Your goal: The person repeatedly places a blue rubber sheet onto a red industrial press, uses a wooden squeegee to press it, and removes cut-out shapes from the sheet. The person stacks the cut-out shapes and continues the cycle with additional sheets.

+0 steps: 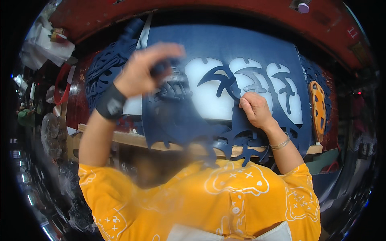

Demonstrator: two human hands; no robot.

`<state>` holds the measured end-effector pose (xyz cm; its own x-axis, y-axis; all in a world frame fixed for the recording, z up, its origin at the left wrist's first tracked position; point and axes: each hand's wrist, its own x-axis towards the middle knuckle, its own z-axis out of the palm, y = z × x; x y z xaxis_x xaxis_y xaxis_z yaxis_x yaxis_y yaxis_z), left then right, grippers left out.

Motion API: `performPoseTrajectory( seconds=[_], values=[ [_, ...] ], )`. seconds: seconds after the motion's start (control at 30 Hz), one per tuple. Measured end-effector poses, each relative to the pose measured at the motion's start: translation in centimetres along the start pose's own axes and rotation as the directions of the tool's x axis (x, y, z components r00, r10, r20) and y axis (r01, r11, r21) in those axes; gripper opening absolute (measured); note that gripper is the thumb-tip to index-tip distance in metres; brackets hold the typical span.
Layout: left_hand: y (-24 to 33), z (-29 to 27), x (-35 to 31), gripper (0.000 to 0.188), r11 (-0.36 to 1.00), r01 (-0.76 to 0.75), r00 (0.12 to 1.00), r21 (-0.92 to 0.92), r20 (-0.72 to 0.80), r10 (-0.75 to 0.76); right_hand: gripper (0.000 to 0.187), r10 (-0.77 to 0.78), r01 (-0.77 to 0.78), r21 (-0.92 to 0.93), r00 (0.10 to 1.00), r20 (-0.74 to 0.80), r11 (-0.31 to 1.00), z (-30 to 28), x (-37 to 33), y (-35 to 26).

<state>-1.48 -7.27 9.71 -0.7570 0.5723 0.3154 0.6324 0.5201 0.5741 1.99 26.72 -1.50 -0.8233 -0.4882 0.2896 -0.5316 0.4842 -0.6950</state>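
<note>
A dark blue sheet with several large cut-out openings lies over a white surface. My right hand is closed on one end of a dark blue curved cut-out scrap, whose pointed arms spread over the left opening. My left hand is raised over the sheet's left side, smeared by motion. Something dark shows between its thumb and fingers, but I cannot tell whether it is held. Loose blue offcuts hang over the near edge, by my chest.
Tangled dark blue offcuts are heaped on the left. An orange frame with holes stands at the right, beside more blue scraps. A wooden rail runs along the near edge. A red machine beam spans the far side.
</note>
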Motion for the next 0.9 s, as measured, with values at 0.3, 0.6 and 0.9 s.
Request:
performPoseTrajectory(
  seconds=[0.3,0.6,0.9],
  values=[
    [3.3,7.6,-8.7,0.081,0.942,-0.086,0.916,0.325,0.397,-0.053,0.022,-0.027,0.026,-0.033,0.999,-0.017,0.999,0.3,0.1,0.0],
    [2.7,7.1,-9.5,0.075,0.905,-0.211,0.92,0.371,0.388,0.055,0.021,-0.065,0.063,-0.059,0.997,-0.035,0.996,0.4,-0.3,0.2],
    [0.3,5.8,-7.6,0.028,0.627,0.284,0.711,-0.726,-0.279,-0.645,0.025,-0.084,0.083,-0.113,0.996,-0.006,0.99,-1.8,2.9,-3.8]
  ],
)
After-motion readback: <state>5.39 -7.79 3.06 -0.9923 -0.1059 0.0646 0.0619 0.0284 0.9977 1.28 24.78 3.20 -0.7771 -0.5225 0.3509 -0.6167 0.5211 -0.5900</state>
